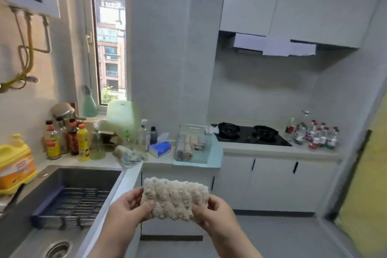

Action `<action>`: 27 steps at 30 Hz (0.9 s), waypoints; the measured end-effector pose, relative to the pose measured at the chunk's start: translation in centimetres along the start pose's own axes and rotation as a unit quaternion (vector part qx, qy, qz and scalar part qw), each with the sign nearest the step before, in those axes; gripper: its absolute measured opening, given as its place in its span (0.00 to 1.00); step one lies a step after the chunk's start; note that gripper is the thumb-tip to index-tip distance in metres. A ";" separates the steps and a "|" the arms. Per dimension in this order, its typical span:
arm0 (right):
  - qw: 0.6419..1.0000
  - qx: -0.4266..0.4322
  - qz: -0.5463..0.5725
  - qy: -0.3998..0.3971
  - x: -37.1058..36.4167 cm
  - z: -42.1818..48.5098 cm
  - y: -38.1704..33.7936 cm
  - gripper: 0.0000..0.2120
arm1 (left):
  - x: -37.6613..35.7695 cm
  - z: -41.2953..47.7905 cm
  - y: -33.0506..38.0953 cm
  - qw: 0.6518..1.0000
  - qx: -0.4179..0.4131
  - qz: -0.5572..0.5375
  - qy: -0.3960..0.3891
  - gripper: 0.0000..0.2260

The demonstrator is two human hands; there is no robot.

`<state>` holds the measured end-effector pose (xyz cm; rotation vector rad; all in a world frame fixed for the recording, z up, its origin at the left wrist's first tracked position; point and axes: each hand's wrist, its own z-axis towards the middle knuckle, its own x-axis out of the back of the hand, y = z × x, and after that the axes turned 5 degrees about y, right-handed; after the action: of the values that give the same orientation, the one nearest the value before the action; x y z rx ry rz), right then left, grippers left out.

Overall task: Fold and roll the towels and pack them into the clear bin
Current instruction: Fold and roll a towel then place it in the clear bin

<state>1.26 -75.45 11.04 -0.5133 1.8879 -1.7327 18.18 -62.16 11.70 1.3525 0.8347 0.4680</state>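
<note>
A beige fluffy towel (174, 198), folded into a thick band, hangs in the air in front of me, above the floor by the counter corner. My left hand (127, 209) grips its left end and my right hand (216, 213) grips its right end. Farther off, the clear bin (204, 148) stands on the counter beside the stove, with several rolled towels (185, 146) in its left part. A crumpled pale towel (128, 156) lies on the counter left of the bin.
A sink (62, 205) with a dark rack lies at my left. Sauce bottles (69, 142), a yellow detergent jug (14, 163) and a blue tissue box (160, 148) crowd the counter. A black gas stove (249, 134) and several water bottles (314, 135) sit to the right.
</note>
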 end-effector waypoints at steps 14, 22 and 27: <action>0.995 0.029 0.005 0.098 10.3 13.4 -1.6 0.14 | -11.8 14.0 -2.9 0.994 0.001 0.050 -0.100 0.12; 0.992 0.003 0.010 0.124 8.4 28.6 -1.5 0.10 | -13.5 30.3 -3.7 0.991 -0.008 0.069 -0.118 0.13; 0.989 -0.028 0.020 0.144 8.2 36.5 -2.1 0.12 | -15.2 38.8 -4.3 0.989 0.002 0.079 -0.126 0.14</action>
<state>16.81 -109.58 10.47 -0.2525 2.1340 -1.8104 37.00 -99.60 11.40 1.4538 0.5240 0.4073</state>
